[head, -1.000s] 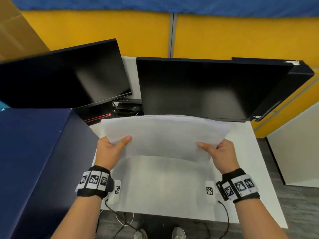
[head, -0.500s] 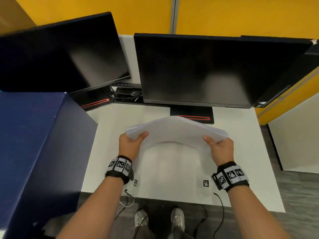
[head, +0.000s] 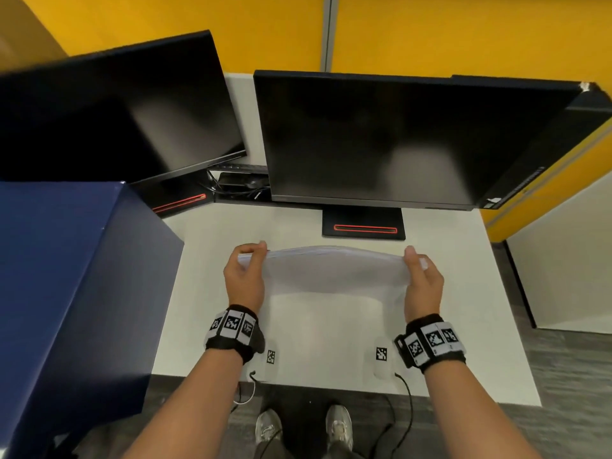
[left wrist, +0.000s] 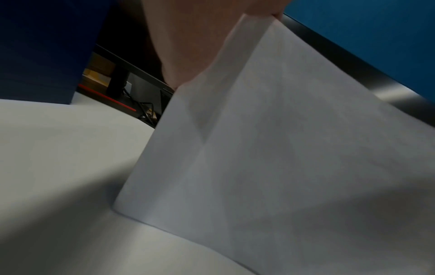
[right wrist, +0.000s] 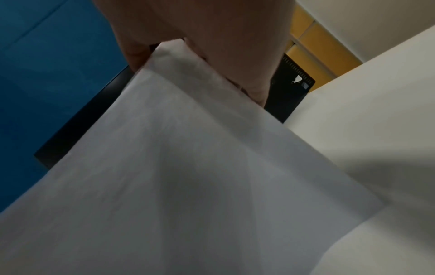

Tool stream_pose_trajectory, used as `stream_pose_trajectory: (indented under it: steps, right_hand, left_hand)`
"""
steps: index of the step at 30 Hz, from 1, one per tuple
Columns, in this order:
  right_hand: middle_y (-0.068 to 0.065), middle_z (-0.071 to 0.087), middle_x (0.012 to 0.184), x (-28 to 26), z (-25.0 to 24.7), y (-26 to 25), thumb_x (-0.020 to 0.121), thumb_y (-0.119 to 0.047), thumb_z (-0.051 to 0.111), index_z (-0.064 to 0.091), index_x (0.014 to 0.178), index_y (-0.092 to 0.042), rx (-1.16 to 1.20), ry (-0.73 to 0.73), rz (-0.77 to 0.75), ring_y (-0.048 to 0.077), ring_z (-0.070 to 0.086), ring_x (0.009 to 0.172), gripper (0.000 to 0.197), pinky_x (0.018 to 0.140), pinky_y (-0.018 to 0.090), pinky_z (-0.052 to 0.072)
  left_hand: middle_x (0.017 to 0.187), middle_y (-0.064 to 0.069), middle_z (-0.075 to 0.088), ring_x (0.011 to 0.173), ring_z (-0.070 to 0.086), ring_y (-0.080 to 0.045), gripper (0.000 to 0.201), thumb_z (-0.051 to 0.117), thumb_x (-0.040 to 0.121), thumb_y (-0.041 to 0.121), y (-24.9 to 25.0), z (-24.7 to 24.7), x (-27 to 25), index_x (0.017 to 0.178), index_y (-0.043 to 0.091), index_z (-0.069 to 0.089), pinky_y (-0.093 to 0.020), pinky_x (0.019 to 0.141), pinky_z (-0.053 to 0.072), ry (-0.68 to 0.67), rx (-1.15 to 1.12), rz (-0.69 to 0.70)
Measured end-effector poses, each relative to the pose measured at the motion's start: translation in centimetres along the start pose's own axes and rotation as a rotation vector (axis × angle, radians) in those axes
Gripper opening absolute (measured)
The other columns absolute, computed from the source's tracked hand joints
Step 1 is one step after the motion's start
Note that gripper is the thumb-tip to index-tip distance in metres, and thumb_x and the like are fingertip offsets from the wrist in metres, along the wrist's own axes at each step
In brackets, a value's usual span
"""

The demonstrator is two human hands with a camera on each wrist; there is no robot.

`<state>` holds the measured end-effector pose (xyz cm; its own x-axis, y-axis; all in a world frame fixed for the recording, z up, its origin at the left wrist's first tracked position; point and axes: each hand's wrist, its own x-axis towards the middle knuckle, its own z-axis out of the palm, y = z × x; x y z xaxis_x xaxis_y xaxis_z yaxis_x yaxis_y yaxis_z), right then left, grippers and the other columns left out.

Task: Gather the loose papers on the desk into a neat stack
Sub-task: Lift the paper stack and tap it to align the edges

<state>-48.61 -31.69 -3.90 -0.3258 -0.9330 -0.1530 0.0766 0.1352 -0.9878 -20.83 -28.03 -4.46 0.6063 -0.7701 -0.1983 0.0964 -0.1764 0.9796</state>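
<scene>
The left hand [head: 245, 279] and right hand [head: 424, 286] pinch the papers [head: 334, 270] on edge on the desk [head: 463, 309]. Two monitors [head: 381, 140] stand beyond; a blue box [head: 66, 276] sits left.

White papers [head: 334, 270], white desk [head: 205, 260], black-and-white checkered wristbands [head: 231, 326].

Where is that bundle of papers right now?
In the head view the stack of papers stands on edge on the white desk, held between the left hand and right hand, before the right-side monitor.
</scene>
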Motion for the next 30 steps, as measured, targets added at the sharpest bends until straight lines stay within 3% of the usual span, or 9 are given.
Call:
stream_pose_trajectory:
  steps: [3, 7, 9, 12, 16, 20, 23, 26, 30]
  right_hand:
    - [-0.001, 0.054, 0.067, 0.4, 0.5, -0.1, 0.089, -0.031, 0.064, 0.059, 0.07, -0.014, -0.002, 0.057, 0.011, 0.013, 0.05, 0.065, 0.026, 0.069, 0.03, 0.042]
    - [-0.001, 0.062, 0.085, 0.6, -0.2, -0.1, 0.092, -0.034, 0.06, 0.065, 0.094, -0.011, -0.067, -0.028, -0.024, 0.01, 0.056, 0.073, 0.024, 0.07, 0.023, 0.046]
    - [-0.003, 0.065, 0.095, 0.7, -0.8, 0.1, 0.085, -0.022, 0.072, 0.064, 0.104, -0.015, -0.189, -0.141, -0.044, 0.01, 0.061, 0.081, 0.022, 0.071, 0.019, 0.051]
    - [0.0, 0.068, 0.082, 0.8, -1.3, -0.1, 0.072, -0.011, 0.084, 0.069, 0.089, -0.008, -0.325, -0.17, -0.039, 0.012, 0.062, 0.073, 0.023, 0.067, 0.017, 0.05]
    - [-0.002, 0.069, 0.074, 1.6, -2.7, -1.3, 0.069, -0.014, 0.086, 0.071, 0.075, -0.013, -0.379, -0.225, -0.086, 0.01, 0.06, 0.066, 0.016, 0.065, 0.017, 0.05]
    - [-0.013, 0.073, 0.089, 0.7, 0.0, -4.2, 0.07, -0.025, 0.086, 0.071, 0.094, -0.026, -0.675, -0.578, -0.207, -0.002, 0.066, 0.084, 0.028, 0.079, 0.015, 0.05]
    - [-0.012, 0.068, 0.077, -1.5, 4.1, -6.1, 0.078, -0.024, 0.08, 0.07, 0.085, -0.028, -0.556, -0.635, -0.318, 0.0, 0.059, 0.067, 0.013, 0.064, 0.009, 0.043]
    - [-0.005, 0.061, 0.064, -2.4, 5.1, -6.0, 0.084, -0.018, 0.074, 0.065, 0.068, -0.026, -0.446, -0.483, -0.34, 0.001, 0.05, 0.055, 0.019, 0.052, 0.01, 0.038]
    - [-0.02, 0.07, 0.063, -2.2, 3.3, -5.0, 0.085, -0.011, 0.072, 0.07, 0.076, -0.02, -0.249, -0.375, -0.184, -0.01, 0.063, 0.059, 0.013, 0.056, 0.005, 0.046]
  left_hand:
    - [0.098, -0.006, 0.076, 0.102, 0.068, -0.03, 0.009, 0.071, 0.084, 0.037, 0.0, -0.1, 0.1, 0.088, 0.029, 0.068, -0.057, 0.101, 0.047, -0.034, -0.015, 0.023]
    - [0.11, 0.001, 0.074, 0.105, 0.068, -0.017, 0.055, 0.086, 0.071, 0.016, -1.2, -1.5, 0.5, 0.119, 0.023, 0.06, -0.034, 0.094, 0.053, -0.217, 0.095, 0.072]
    - [0.103, 0.006, 0.074, 0.102, 0.07, -0.019, 0.048, 0.091, 0.069, 0.018, -1.6, -1.8, 0.5, 0.11, 0.022, 0.067, -0.025, 0.084, 0.054, -0.204, 0.184, 0.022]
    - [0.085, 0.005, 0.073, 0.089, 0.072, -0.027, 0.028, 0.087, 0.073, 0.029, -0.3, -1.5, 0.8, 0.091, 0.013, 0.073, -0.03, 0.072, 0.058, -0.125, 0.303, -0.012]
    - [0.082, 0.003, 0.072, 0.075, 0.067, -0.015, 0.028, 0.086, 0.074, 0.031, 7.1, -2.0, 2.2, 0.09, 0.01, 0.077, -0.018, 0.068, 0.053, -0.186, 0.541, 0.312]
    - [0.073, 0.007, 0.072, 0.073, 0.064, -0.013, 0.017, 0.077, 0.079, 0.044, 15.8, 0.5, 0.7, 0.086, 0.029, 0.078, -0.029, 0.07, 0.051, -0.54, 0.959, 0.673]
    - [0.072, 0.006, 0.071, 0.074, 0.066, -0.017, 0.017, 0.07, 0.083, 0.045, 17.3, 4.0, -1.8, 0.084, 0.028, 0.075, -0.031, 0.066, 0.052, -0.689, 1.154, 0.881]
    - [0.077, 0.008, 0.072, 0.073, 0.062, -0.012, 0.022, 0.072, 0.08, 0.051, 16.8, 3.3, -1.7, 0.088, 0.031, 0.073, -0.031, 0.07, 0.051, -0.584, 1.067, 0.886]
    - [0.102, 0.017, 0.07, 0.094, 0.062, 0.0, 0.053, 0.088, 0.061, 0.051, 13.4, -2.1, 0.7, 0.108, 0.035, 0.071, -0.016, 0.086, 0.047, -0.273, 0.706, 0.617]
